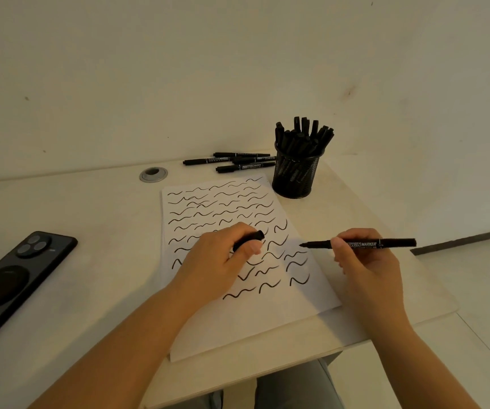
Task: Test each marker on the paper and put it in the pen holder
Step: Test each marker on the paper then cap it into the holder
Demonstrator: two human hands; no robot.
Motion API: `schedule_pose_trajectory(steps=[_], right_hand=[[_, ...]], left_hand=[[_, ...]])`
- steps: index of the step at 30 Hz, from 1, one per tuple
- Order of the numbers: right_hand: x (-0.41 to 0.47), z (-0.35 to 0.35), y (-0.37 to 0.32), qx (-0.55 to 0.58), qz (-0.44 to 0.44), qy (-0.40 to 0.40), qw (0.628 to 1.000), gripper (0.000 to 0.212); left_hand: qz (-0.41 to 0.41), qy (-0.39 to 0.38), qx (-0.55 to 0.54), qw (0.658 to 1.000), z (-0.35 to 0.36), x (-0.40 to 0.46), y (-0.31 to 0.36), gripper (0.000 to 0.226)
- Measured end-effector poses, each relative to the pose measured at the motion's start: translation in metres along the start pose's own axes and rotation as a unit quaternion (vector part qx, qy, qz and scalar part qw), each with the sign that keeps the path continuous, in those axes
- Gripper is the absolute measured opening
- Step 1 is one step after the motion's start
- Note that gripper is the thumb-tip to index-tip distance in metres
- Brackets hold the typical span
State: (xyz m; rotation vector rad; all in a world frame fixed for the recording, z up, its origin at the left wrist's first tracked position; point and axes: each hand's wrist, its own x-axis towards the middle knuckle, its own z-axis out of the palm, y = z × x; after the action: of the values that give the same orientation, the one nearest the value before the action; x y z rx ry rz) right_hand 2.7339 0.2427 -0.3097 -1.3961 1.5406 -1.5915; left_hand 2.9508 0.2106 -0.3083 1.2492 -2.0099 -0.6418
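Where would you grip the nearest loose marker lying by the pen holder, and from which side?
Judging by its pose, grip the marker mid-barrel, coming from above and the near side. It lies flat, crosswise; the pen holder crowds its right end and other markers lie behind.

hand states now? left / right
Left hand: closed on the marker cap.
Right hand: closed on the uncapped marker, tip over the paper.

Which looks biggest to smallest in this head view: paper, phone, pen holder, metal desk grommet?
1. Paper
2. Phone, though nearness to the camera inflates it
3. Pen holder
4. Grommet
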Motion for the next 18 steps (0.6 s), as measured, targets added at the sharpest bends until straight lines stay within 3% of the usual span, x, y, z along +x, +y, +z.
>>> schedule_pose_trajectory(steps=[3,7,13,18], right_hand=[[0.007,0.007,-0.011,0.032,-0.004,-0.004,0.999,0.013],[0.018,0.031,-0.034,0.119,-0.004,-0.051,0.992,0.014],[0.026,0.092,-0.059,0.203,0.046,-0.123,0.97,0.019],[0.036,0.134,-0.064,0.254,0.112,-0.138,0.951,0.017]], left_hand=[[0.012,0.028,0.001,1.0,-0.013,-0.002,-0.001,0.032],[-0.012,0.013,0.044,0.999,-0.03,-0.009,-0.012,0.009],[-0.067,0.029,0.082,0.994,-0.055,-0.02,-0.038,0.017],[-0.103,0.091,0.045,0.989,-0.067,-0.02,-0.054,0.012]])
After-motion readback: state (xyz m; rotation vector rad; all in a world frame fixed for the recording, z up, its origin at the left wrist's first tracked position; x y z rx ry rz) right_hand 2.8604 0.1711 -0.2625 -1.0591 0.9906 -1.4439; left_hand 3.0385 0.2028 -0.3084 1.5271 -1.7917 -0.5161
